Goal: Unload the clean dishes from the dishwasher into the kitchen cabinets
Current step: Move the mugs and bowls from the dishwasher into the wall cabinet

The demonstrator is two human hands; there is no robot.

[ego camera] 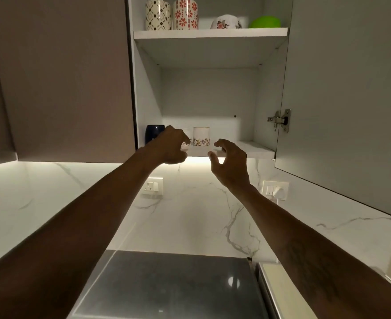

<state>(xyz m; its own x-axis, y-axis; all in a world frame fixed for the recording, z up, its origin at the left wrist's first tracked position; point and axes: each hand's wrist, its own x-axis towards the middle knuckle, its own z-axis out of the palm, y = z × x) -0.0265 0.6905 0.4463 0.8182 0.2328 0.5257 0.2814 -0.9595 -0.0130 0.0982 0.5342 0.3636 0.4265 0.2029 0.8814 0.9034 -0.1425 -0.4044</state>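
Mugs stand along the lower shelf (249, 148) of the open cabinet (208, 93): a dark blue mug (154, 133) at the far left, a white mug (186, 137) next to it, largely hidden, and a floral mug (201, 136) to its right, upright and near the front edge. Cabinet door (351, 88) swung open at the right.

Left hand (172, 146): raised to the shelf front, fingers curled, covering most of the white mug. Contact with that mug cannot be determined from this view.

Right hand (230, 162): raised just below the shelf edge, fingers and thumb loosely curled and apart, holding nothing, clear of the floral mug.

Upper shelf (210, 33) carries two tall patterned cups, one black-patterned cup (158, 14) and one red-flowered cup (185, 14) (side by side, close together), then an upturned floral bowl (226, 22) and a green bowl (264, 22) at the right.

Marble backsplash (190, 215) below, with a wall socket (153, 185) behind each forearm.
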